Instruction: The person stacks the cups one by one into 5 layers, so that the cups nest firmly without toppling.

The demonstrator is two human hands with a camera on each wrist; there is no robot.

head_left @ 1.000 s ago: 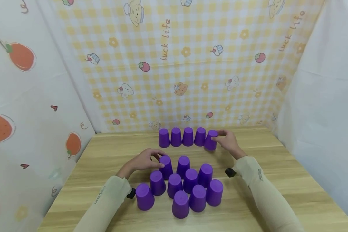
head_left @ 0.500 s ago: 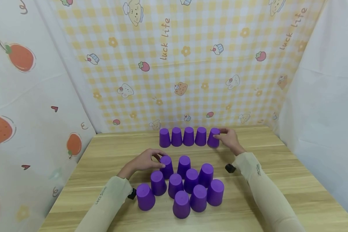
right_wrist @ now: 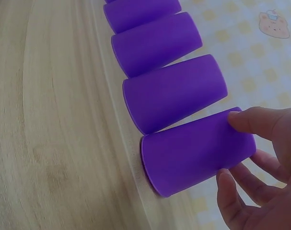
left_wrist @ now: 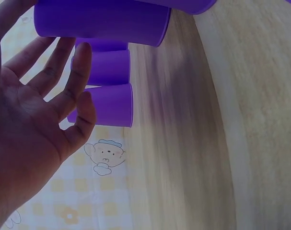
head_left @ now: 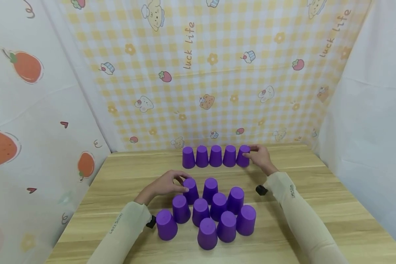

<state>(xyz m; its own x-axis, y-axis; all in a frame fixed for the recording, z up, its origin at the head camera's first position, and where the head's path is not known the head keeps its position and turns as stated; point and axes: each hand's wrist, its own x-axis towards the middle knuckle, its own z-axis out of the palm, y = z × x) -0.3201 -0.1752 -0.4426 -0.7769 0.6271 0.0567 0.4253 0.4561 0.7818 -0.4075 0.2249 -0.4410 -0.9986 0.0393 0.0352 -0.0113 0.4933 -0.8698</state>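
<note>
The cloth [head_left: 214, 86] behind is the largest thing, yellow and white in checks, with small animals and fruits printed on it. Before it lies the counter [head_left: 331, 207], of pale wood grain. On the counter stand fifteen purple cups in two places: the front group [head_left: 201, 213] has ten, set in uneven lines, and the back row [head_left: 215, 157] has five, side by side near the cloth. Judging by this, the straight line seems to be the part that is done or nearly done, and the ten in front seem to be what is left. The left sleeve [head_left: 123, 229] and the right sleeve [head_left: 301, 216] are both pale and lead to the hands. The left hand [head_left: 166, 183] holds the corner cup [head_left: 191, 193] of the front group near its top, thumb on one side and fingers on the other. The right hand [head_left: 260, 158] pinches the end cup [right_wrist: 195, 152] of the back row, the thumb at its narrow end and the fingers at the opposite side. This cup is just beside its neighbour; whether the two touch, and whether its rim rests fully on the counter, I cannot tell. All the cups look alike: plain, smooth, upside down and upright, with the narrow closed end on top and the wider rim below. The smallest is a black block [head_left: 261, 190] at the right wrist.
</note>
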